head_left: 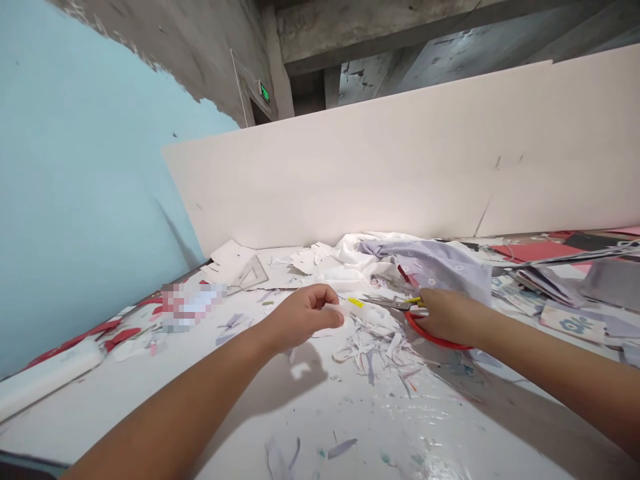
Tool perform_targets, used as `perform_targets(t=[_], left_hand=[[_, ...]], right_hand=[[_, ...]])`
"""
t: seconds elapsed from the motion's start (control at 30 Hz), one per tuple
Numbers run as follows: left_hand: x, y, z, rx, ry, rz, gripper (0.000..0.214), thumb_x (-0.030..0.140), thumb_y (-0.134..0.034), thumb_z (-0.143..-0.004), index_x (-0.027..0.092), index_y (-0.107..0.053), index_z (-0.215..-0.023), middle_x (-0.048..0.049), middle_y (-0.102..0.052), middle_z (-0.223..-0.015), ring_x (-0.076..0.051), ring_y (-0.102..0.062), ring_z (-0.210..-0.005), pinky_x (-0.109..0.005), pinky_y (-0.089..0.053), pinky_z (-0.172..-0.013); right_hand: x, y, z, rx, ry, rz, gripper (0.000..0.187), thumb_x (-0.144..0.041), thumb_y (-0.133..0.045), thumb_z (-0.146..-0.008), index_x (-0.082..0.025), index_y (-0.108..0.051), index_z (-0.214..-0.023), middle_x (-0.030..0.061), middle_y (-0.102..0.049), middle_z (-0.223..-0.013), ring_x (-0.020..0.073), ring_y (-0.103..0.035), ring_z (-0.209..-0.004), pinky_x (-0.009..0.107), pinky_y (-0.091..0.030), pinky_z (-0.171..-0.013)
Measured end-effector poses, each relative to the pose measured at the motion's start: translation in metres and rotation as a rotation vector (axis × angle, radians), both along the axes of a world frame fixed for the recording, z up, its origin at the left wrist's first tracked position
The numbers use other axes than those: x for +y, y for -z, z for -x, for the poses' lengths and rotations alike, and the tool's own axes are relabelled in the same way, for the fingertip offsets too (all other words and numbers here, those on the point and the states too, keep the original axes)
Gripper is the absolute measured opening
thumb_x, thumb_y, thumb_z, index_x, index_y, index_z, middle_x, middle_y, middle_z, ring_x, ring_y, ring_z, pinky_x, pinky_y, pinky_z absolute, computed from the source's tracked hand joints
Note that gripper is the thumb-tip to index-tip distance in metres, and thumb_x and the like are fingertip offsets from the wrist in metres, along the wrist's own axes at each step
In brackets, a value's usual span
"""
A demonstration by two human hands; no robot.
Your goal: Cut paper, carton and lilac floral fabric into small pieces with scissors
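- My right hand (447, 317) clenches the scissors (434, 339) by their red handles, just beside a lilac cloth (425, 267).
- The scissors lie almost level above the table, their long axis running sideways, blades pointing left toward my left hand.
- My left hand (305, 317) pinches a white paper scrap (363, 313) near the blades.
- Paper cuttings (373, 353) lie beneath, on the white table (280, 427).

Head view, tilted, looking forward over the worktable (320, 407)
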State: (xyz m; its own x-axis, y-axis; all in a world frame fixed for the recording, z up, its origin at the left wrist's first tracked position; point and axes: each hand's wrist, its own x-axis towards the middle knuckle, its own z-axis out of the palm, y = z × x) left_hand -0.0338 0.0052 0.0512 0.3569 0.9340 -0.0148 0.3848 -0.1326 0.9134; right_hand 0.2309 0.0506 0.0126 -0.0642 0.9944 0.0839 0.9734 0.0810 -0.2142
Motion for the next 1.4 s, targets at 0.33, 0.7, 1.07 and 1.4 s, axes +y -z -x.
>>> perform_targets(t=[0.33,0.7,1.07,1.4], left_hand=[[-0.001,0.016,-0.019,0.107,0.152,-0.01,0.02,0.028,-0.061,-0.064,0.02,-0.043,-0.068,0.0063,-0.043,-0.059,-0.008,-0.038,-0.054,-0.02,-0.027,-0.047],[0.0,0.017,-0.018,0.122,0.153,-0.064,0.015,0.022,-0.057,-0.065,0.021,-0.045,-0.075,0.0066,-0.043,-0.062,-0.007,-0.036,-0.053,-0.021,-0.027,-0.048],[-0.003,0.017,-0.018,0.075,0.227,0.012,0.037,0.019,-0.061,-0.064,0.022,-0.041,-0.095,0.0081,-0.047,-0.06,-0.008,-0.041,-0.052,-0.021,-0.03,-0.05],[0.0,0.027,-0.016,-0.181,0.057,-0.061,0.012,0.018,-0.057,-0.069,0.018,-0.053,-0.08,0.0049,-0.045,-0.067,-0.007,-0.041,-0.062,-0.021,-0.034,-0.059]], right_hand=[[-0.061,-0.015,0.052,0.483,-0.411,-0.102,0.035,-0.048,-0.055,-0.074,-0.024,-0.056,-0.101,0.0063,-0.06,-0.093,0.0192,-0.055,-0.073,0.028,-0.039,-0.058],[-0.055,0.003,0.064,0.892,-0.373,0.121,0.016,-0.032,-0.047,-0.08,-0.019,-0.048,-0.071,-0.0047,-0.044,-0.059,0.0084,-0.038,-0.052,0.021,-0.03,-0.047],[-0.057,0.006,0.07,1.036,-0.306,0.236,0.014,-0.029,-0.051,-0.074,-0.018,-0.046,-0.068,-0.0054,-0.047,-0.056,0.0066,-0.035,-0.048,0.021,-0.027,-0.045],[-0.053,0.013,0.066,1.164,-0.295,0.293,0.013,-0.029,-0.051,-0.075,-0.019,-0.046,-0.068,-0.0051,-0.052,-0.057,0.0088,-0.043,-0.053,0.025,-0.033,-0.054]])
